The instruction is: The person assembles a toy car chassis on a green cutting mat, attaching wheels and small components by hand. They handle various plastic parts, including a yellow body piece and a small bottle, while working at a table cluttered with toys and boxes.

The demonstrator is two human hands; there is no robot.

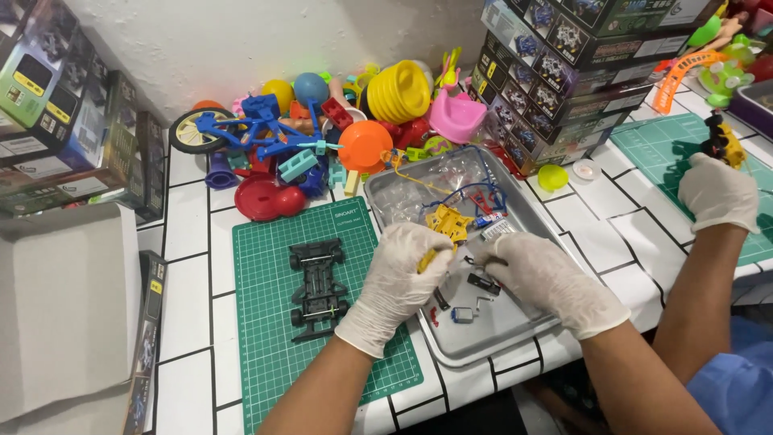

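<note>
Both your gloved hands work over the metal tray [527,221].
Your left hand [398,278] pinches a yellow part [425,259], steadying it; your right hand [541,274] seems curled on something small, hidden; black chassis [317,288] waits beside.

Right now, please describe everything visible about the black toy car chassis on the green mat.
The black toy car chassis looks like plastic: a long flat frame with four small black wheels, no body shell on it. It lies flat, lengthwise, on the green cutting mat, left of the metal tray. Neither of the hands touches it; the left hand is nearest.
</note>
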